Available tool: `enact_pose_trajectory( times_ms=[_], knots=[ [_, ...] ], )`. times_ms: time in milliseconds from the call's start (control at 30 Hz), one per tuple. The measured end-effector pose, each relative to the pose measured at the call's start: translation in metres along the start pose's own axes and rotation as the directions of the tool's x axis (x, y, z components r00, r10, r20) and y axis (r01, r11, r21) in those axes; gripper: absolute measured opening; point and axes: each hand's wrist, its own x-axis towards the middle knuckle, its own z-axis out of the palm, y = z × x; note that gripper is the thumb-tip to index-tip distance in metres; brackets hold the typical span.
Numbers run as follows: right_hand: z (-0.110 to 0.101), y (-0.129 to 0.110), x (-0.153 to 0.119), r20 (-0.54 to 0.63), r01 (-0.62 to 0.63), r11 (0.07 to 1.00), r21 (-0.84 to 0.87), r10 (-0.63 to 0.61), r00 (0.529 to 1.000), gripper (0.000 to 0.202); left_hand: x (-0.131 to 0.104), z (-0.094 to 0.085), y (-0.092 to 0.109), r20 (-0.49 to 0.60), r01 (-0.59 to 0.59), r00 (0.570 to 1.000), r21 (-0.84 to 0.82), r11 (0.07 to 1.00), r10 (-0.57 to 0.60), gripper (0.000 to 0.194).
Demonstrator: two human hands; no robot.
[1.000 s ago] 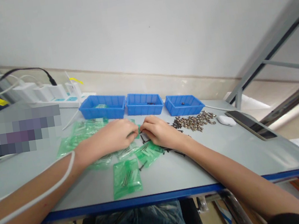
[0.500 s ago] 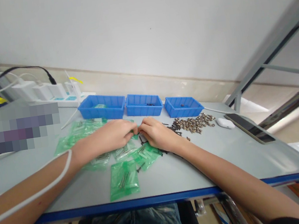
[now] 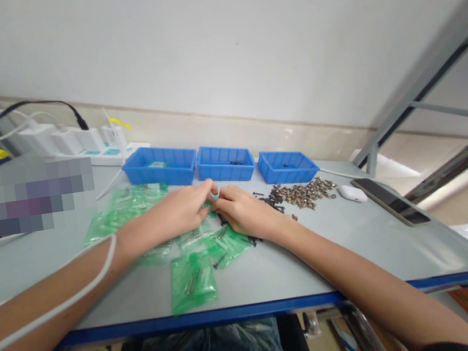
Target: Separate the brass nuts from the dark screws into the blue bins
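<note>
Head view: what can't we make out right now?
All in the head view:
What, if anything, is between left hand and right hand: fingers hide it.
How far the dark screws extend behind the right hand: hand and wrist block it.
Piece count in the front bag: too small, blurred by green film.
Right sleeve: cut off by bottom edge.

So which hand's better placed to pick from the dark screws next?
Probably the right hand: it's beside the dark screws, while the left hand is farther off, by the green bags. What either grips is unclear.
</note>
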Motion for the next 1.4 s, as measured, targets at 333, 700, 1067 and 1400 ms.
enact_pose_trajectory(
  times_ms=[333, 700, 1067, 1400],
  knots=[
    [0.001, -0.002, 0.005, 0.035, -0.004, 0.999, -0.032, 0.005, 0.999, 0.017, 0.002, -0.004, 0.005, 0.025, 0.015, 1.000, 0.005, 1.000, -0.015, 0.021],
    [-0.006, 0.000, 0.004, 0.070, -0.005, 1.000, -0.026, 0.006, 0.998, 0.019, 0.003, -0.003, 0.003, 0.024, -0.019, 1.000, -0.004, 1.000, 0.019, 0.026],
    [-0.005, 0.010, -0.004, 0.035, -0.057, 0.998, -0.003, 0.057, 0.998, 0.020, 0.001, -0.003, -0.002, 0.020, -0.080, 0.997, -0.018, 0.997, 0.080, 0.017],
    [-0.008, 0.009, -0.004, -0.018, -0.106, 0.980, 0.168, 0.111, 0.994, 0.020, -0.003, 0.003, 0.004, -0.020, -0.084, 0.996, 0.042, 0.996, 0.085, 0.018]
  ],
)
